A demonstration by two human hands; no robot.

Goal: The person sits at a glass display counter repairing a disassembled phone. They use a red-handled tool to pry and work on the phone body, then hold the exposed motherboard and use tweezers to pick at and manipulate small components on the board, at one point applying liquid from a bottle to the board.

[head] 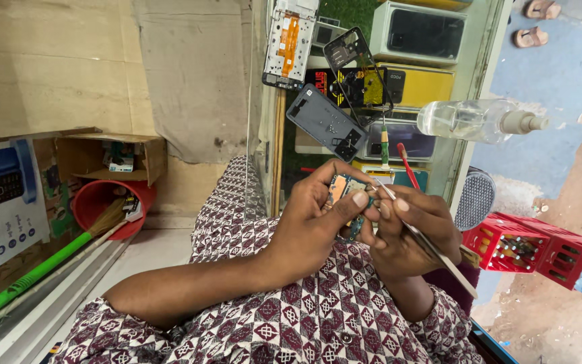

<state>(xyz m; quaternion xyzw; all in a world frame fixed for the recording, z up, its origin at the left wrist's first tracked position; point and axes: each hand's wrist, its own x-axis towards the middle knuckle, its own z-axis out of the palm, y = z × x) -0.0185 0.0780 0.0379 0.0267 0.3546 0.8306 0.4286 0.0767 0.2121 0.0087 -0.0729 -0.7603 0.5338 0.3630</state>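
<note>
Head view, looking down over a lap in a maroon-and-white patterned garment (291,317).

Left hand (318,209): fingers closed around a small phone circuit board with blue-green and copper-coloured faces (345,192), held at frame centre; thumb lies across the board's lower edge.

Right hand (409,232): fingers pinched shut on thin silver metal tweezers (426,243). Tweezer tips meet the board's upper right edge; the far end runs down toward lower right of frame. The two hands touch each other at the board.

Above the hands, on a glass counter (469,74) in the upper centre:
- dark grey plastic phone back cover (321,121), tilted
- black phone frame with camera cut-outs (355,61), leaning just beside the cover
- phone mid-frame with an orange flex strip (287,44), at the top edge
- small screwdriver with green-and-cream handle (384,145) and a red-handled tool (407,168), just above the right hand
- clear plastic spray bottle lying on its side (473,120), upper right

Left of frame: red plastic bucket (106,202) and a broom with a green handle (35,273). Right of frame: red plastic crate (527,246) on the ground.
</note>
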